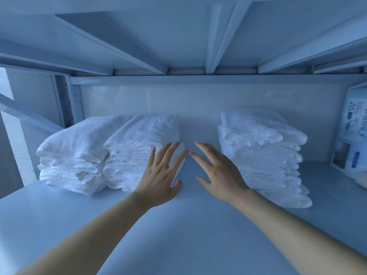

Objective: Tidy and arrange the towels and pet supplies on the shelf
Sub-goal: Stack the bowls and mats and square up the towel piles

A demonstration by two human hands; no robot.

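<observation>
Your left hand point(160, 175) and right hand point(218, 171) are both flat and loose, with fingers spread, and they hold nothing. They hover side by side over the shelf point(188, 225), in the gap between the towels. Just left of your left hand sits the middle towel pile point(135, 153). Your fingers are right by its side, but I cannot tell if they touch it. Past that pile, pressed against it, is the far left towel pile point(73, 155). Just right of your right hand stands the right towel pile point(266, 155), and well past it is a printed packet point(355, 135). The towels look soft, floppy and light, so a pile may slump if you pull one edge. I think it is best to press a flat hand on each side, low down, and slide the whole pile.
</observation>
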